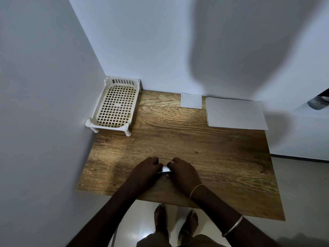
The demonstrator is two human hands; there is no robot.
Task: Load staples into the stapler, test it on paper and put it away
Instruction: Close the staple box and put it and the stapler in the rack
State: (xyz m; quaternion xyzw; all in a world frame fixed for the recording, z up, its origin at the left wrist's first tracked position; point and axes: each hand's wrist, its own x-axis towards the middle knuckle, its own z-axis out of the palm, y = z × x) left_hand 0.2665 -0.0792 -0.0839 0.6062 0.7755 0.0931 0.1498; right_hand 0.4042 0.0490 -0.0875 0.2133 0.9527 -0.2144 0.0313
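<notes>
Bare feet [175, 227] on the pale floor sit closest to the lens, at six o'clock, with both forearms reaching up and away from them over the near edge of the wooden table [222, 154].

That table fills the middle of the view. At its eleven o'clock corner stands a white lattice tray [114, 106] on short legs, empty as far as can be seen and probably where things get put away. At one o'clock lies a large sheet of paper [235, 113], flat, and just beside it toward twelve a small white square [191, 100]; whether that is a staple box or a card cannot be told.

Near the six o'clock edge the left hand [146, 171] and right hand [185, 172] meet, knuckles almost touching. Between them shows a small silvery piece, likely the stapler [166, 170], its long axis running from nine to three o'clock, one end in each hand. Both sets of fingers are curled narrow and closed around it; most of it is hidden, so open or shut magazine cannot be told.

Judging by this, loading is in hand. Neither hand is nearer; the paper for testing lies well apart toward one o'clock, nearer the right hand, with bare wood between and nothing in the way.
</notes>
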